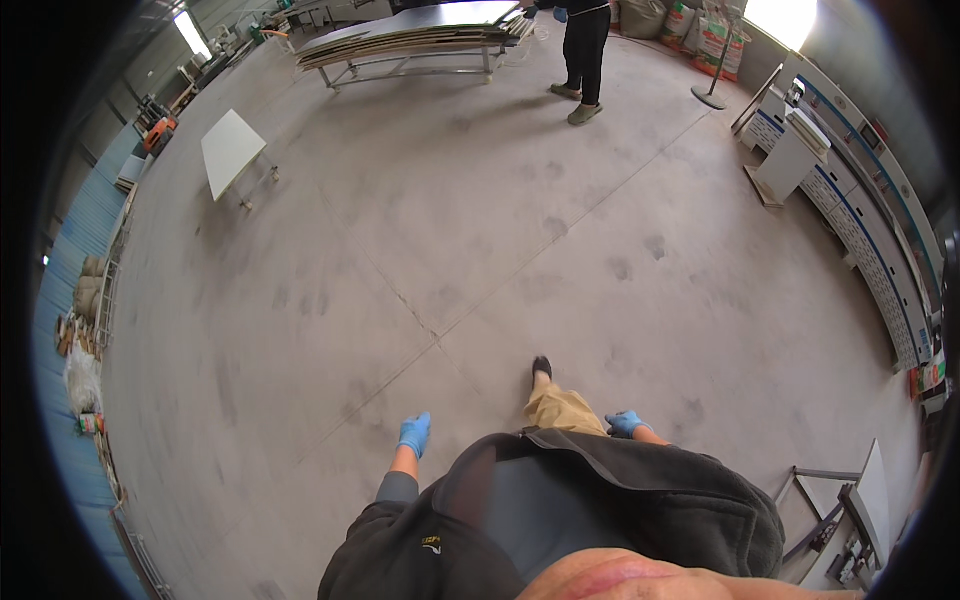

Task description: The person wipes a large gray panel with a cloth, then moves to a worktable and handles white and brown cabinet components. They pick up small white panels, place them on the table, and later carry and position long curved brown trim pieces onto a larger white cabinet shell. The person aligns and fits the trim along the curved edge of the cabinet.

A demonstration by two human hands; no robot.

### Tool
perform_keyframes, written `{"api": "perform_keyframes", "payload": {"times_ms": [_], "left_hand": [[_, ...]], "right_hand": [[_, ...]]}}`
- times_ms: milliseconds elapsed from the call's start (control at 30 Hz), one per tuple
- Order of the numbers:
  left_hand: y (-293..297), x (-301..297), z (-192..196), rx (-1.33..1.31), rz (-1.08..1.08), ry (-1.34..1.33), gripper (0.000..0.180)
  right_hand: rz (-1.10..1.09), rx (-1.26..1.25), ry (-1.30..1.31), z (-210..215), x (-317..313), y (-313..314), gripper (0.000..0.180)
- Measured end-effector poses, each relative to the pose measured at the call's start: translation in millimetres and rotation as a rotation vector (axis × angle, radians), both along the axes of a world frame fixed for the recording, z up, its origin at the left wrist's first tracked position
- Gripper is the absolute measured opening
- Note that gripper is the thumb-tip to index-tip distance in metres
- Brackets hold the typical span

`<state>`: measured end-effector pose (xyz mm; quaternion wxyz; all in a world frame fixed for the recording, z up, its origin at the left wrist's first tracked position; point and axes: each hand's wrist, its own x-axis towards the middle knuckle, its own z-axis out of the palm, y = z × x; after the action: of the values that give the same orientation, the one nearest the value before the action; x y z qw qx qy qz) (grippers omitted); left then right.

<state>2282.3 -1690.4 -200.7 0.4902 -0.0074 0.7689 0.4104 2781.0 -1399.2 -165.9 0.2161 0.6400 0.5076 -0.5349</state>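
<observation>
My left hand [414, 433], in a blue glove, hangs out in front of my body over the bare concrete floor [430, 250]. Its fingers are curled together and nothing shows in them. At my other side, beside my tan trouser leg [562, 408], is my right hand [626, 424], gloved in blue as well. Its fingers are too small and turned away to make out how they are held, and no object is seen with it. Neither hand touches anything visible. One dark shoe [541, 368] is stepped forward on the floor.
A stand with a white panel [234, 150] is at the far left. Stacked sheets [410, 38] lie on a metal-framed table, with another person [586, 50] beside it. A long machine [850, 200] lines the right side. Nearer right is a metal frame with panels [868, 500].
</observation>
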Motion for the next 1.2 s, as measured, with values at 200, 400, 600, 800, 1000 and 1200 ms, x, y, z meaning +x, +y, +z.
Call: {"api": "perform_keyframes", "payload": {"times_ms": [200, 400, 600, 800, 1000, 1200], "left_hand": [[154, -61, -4, -0.002, 0.065, -0.055, 0.029], [275, -135, -15, -0.258, -0.384, -0.057, 0.034], [389, -221, -20, -0.114, 0.114, -0.118, 0.029], [499, -372, -32, -0.195, -0.202, -0.141, 0.034], [630, -532, -7, -0.306, -0.178, -0.077, 0.037], [823, -600, 14, -0.091, -0.092, 0.015, 0.026]], "right_hand": [[0.406, 0.103, -0.066, -4, -108, 165, 0.052], [0.039, 0.158, 0.117, 2, -224, 369, 0.049], [0.047, 0.229, 0.077, -6, -345, 521, 0.046], [0.084, 0.134, 0.002, -14, -476, 594, 0.043], [-0.021, 0.119, 0.205, 23, -565, 645, 0.053], [-0.165, 0.104, 0.106, 20, -565, 712, 0.052]]}}
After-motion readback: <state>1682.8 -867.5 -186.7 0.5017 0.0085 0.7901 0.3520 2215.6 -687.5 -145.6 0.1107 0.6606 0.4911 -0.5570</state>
